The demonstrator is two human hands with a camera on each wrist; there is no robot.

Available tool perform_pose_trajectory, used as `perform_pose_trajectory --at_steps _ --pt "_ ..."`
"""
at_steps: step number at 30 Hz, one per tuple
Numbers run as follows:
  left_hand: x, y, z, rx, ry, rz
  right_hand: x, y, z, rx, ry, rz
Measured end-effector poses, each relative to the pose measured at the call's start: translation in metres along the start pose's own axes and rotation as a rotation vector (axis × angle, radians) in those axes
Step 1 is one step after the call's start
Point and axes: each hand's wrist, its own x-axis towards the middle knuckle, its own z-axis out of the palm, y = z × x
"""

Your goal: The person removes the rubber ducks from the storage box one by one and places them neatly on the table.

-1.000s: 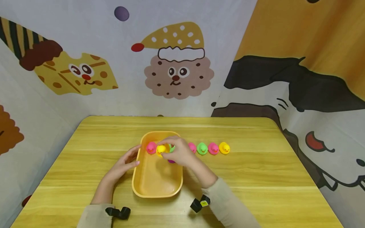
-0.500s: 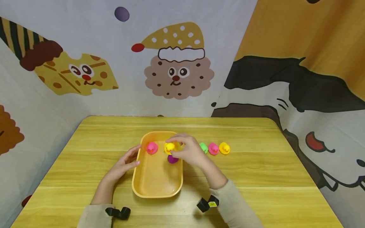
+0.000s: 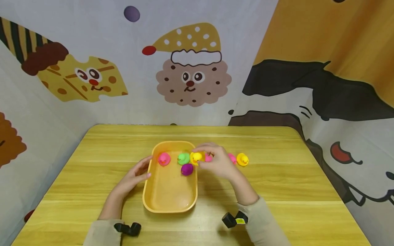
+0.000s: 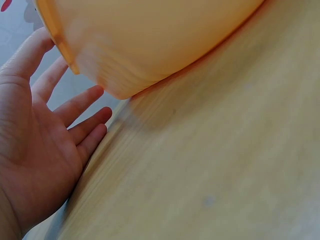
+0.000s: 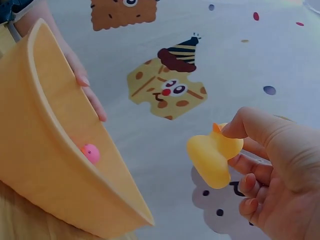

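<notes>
Yellow toy duck (image 3: 196, 158), held at the far part of the right edge of the orange bin (image 3: 169, 194). The right hand (image 3: 218, 160) pinches it between thumb and fingertips, opened only as wide as the toy; in the right-wrist view the remaining fingers curl loosely, and the toy stands apart from the bin. The left hand (image 3: 133, 176) lies at the bin's left edge, fingers relaxed and spread, thumb at the rim, clasping nothing. The bin stands left of the middle of the worktop (image 3: 307, 191). Inside it are a pink duck (image 3: 164, 159) in the far left corner, a green duck (image 3: 183, 158) toward the far right corner, and a purple duck (image 3: 186, 169) just nearer, beside the right edge. Outside the right edge, a row runs roughly parallel to the worktop's far edge: a leftmost pink duck (image 3: 208, 157), another pink duck (image 3: 232, 158) partly covered by the hand, and a second yellow duck (image 3: 242, 159) at the right end. What the hand hides between them cannot be told.

Step in hand, as judged: transfer of one duck across the bin's right edge, apparently outward to the row. On that reading, the next move calls for clearing the rim, lowering the toy upright beside the leftmost pink duck, and releasing it without nudging the row.
</notes>
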Motion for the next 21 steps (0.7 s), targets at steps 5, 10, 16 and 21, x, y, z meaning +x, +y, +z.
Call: perform_pose_trajectory --at_steps 5,10,16,21 --pt "0.000 0.000 -0.001 -0.002 -0.005 0.005 -0.005 0.003 -0.011 -0.024 0.015 -0.003" --pt "0.000 0.000 -0.001 0.002 -0.004 0.006 -0.010 0.005 -0.020 -0.032 0.020 -0.005" --pt "0.000 0.000 -0.001 0.009 -0.005 0.003 -0.016 0.006 -0.031 0.006 0.018 0.014" --pt "0.000 0.000 -0.001 0.006 -0.004 0.004 -0.021 0.000 -0.041 0.001 0.031 0.044"
